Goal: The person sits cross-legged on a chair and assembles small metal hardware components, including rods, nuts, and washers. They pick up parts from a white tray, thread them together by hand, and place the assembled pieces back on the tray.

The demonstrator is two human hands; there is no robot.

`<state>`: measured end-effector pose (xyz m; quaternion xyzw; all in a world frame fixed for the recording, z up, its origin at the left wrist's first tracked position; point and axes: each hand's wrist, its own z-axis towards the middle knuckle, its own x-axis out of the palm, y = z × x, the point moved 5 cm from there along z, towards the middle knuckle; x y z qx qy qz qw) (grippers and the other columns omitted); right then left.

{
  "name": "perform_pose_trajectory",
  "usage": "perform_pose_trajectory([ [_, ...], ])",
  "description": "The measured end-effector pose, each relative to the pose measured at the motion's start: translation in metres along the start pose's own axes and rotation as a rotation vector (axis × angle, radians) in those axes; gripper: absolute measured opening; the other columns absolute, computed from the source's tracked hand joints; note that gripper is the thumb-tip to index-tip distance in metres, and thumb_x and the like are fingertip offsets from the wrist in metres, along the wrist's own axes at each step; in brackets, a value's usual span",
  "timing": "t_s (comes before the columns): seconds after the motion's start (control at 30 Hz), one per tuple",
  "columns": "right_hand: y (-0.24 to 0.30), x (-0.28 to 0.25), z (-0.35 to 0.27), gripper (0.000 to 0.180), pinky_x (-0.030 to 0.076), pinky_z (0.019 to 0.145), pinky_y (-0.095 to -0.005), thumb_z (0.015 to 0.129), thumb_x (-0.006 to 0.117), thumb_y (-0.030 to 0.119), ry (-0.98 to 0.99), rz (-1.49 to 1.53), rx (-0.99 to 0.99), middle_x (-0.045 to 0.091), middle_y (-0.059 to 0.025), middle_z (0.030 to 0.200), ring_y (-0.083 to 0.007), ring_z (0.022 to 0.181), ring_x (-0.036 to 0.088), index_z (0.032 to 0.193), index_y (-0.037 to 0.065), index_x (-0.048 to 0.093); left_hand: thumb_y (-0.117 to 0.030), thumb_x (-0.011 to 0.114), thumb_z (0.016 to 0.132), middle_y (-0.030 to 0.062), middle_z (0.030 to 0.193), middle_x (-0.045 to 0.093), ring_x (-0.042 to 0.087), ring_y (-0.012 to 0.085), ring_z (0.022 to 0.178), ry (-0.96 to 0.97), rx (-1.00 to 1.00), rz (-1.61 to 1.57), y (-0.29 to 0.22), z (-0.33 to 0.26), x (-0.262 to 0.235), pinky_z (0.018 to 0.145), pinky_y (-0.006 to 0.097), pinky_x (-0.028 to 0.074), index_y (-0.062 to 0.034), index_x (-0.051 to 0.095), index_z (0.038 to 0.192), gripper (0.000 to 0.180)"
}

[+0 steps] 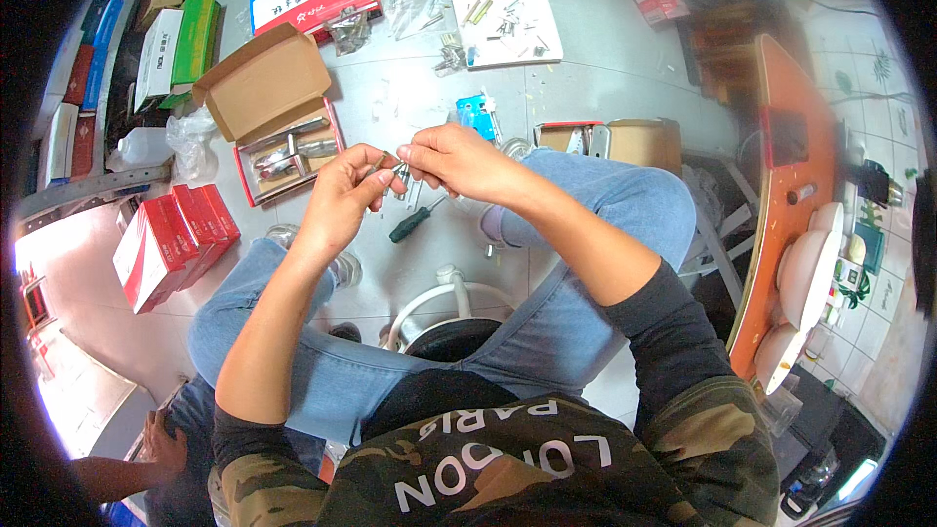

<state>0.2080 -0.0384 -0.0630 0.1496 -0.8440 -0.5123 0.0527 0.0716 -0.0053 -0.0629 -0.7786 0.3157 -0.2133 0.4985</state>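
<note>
My left hand (344, 197) and my right hand (457, 162) meet over the floor in front of my knees. Both are closed, fingertips pinching small shiny metal parts (400, 170) whose exact kind I cannot make out. Beneath them on the floor lies a screwdriver with a dark green handle (410, 225). Just beyond my right hand is a blue piece of packaging (475, 116). To the left, an open cardboard box (265, 78) with a red rim holds metal fittings (293, 153).
A white tray (532, 24) of small metal pieces lies ahead, beside plastic bags (415, 5) of parts. Red boxes (176, 244) stand at left, near a shelf. An orange table (781, 156) stands at right. Another person's hand (161, 444) shows at lower left.
</note>
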Motion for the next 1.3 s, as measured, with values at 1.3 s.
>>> perform_pose_trajectory([
  [1.3, -0.001, 0.004, 0.007, 0.037, 0.034, 0.045, -0.0198, 0.084, 0.051, 0.035, 0.026, 0.001, 0.014, 0.048, 0.0002, 0.067, -0.006, 0.05, 0.038, 0.102, 0.004, 0.047, -0.01, 0.052, 0.082, 0.0073, 0.078, 0.062, 0.043, 0.0062, 0.058, -0.004, 0.086, -0.002, -0.005, -0.001, -0.008, 0.052, 0.019, 0.036, -0.0055, 0.044, 0.096, 0.016],
])
